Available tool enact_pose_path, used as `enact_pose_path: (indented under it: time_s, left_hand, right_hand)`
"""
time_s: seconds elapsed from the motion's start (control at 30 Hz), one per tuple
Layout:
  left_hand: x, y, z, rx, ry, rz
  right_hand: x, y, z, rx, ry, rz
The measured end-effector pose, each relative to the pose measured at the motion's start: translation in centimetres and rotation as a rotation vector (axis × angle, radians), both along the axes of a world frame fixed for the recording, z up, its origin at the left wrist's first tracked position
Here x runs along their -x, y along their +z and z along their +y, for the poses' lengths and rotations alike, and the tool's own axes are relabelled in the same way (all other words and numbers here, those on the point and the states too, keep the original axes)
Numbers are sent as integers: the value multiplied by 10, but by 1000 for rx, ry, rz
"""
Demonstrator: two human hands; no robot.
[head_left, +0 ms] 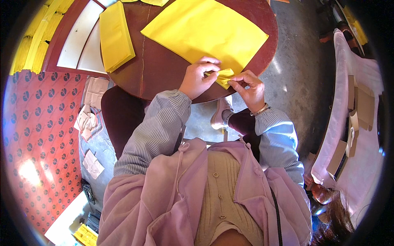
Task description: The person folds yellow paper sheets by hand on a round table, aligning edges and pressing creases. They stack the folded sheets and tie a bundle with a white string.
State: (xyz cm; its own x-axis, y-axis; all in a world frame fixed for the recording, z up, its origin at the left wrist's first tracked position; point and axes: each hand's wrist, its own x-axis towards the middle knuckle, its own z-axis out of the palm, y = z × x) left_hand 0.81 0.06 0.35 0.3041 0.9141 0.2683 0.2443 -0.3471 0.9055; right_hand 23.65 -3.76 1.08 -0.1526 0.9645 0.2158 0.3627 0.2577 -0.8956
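A folded bit of yellow paper (225, 74) is pinched between my two hands at the near edge of a round brown table (160, 67). My left hand (200, 78) is closed on its left side, fingers curled. On its right side, the thumb and fingertips of my right hand (250, 88) grip the paper. Just beyond my hands lies a large flat yellow sheet (205, 33), its near corner reaching under them. Whether the folded bit belongs to this sheet or is a separate piece, I cannot tell.
A narrow stack of folded yellow paper (116, 39) lies at the table's left. More yellow bundles (35, 41) are piled at the far left, above a red patterned board (45, 123). On the right, opened cardboard boxes (364, 102) rest on a pale cloth (328, 151).
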Motion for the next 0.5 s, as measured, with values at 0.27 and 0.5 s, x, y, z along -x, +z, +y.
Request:
enact_pose_path:
  time_s: [0.27,0.5]
  left_hand:
    - [-6,-1,-3,-23,39,14]
    - [-6,-1,0,55,55,21]
  right_hand:
    - [6,-1,1,-21,-25,56]
    - [6,3,-2,-84,-36,14]
